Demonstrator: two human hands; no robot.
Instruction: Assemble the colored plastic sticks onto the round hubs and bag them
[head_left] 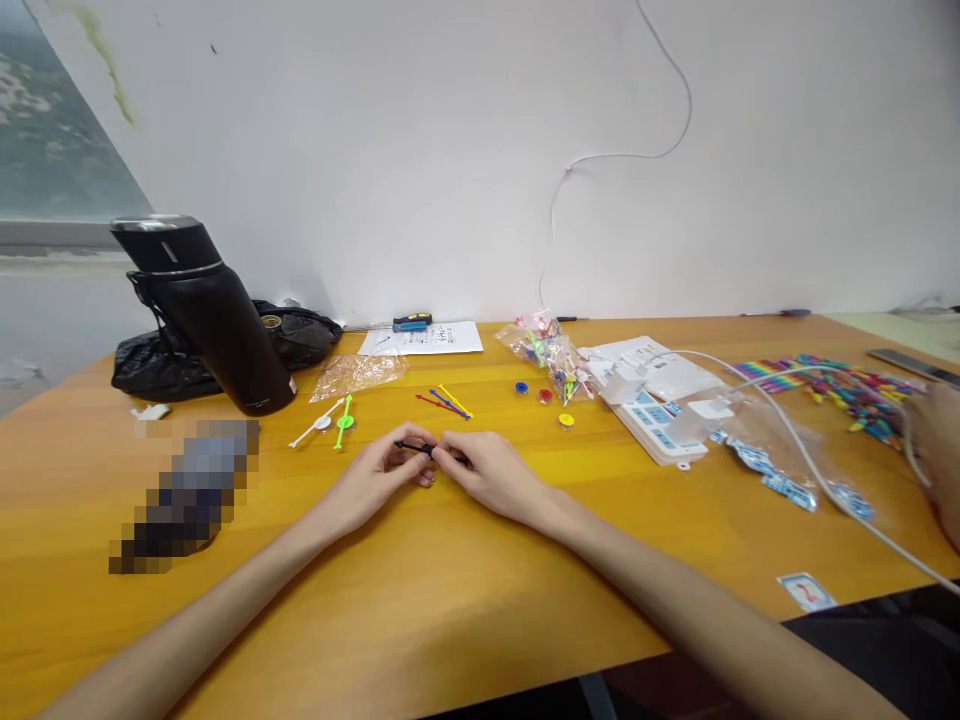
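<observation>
Over the middle of the wooden table [450, 600], both hands meet around a black arrow spinner [409, 446]. My left hand [386, 475] pinches it from the left, the pointed tip showing between thumb and fingers. Closed on its other side is my right hand [484, 470], whose fingers cover part of the spinner. Just beyond lie loose red, blue and yellow arrows [450, 403]. To the left are a white arrow spinner [321, 424] and a green one [345, 423], each with a round base. Blue [521, 388], red [545, 396] and yellow discs [566, 421] lie to the right.
A black bottle [217, 320] stands before a black bag [300, 335]. A clear bag of coloured parts [547, 350] lies near a power strip [660, 430] with white cables. Another person's hand [937, 450] is by a colourful pile [855, 395]. A blurred object [187, 490] lies left.
</observation>
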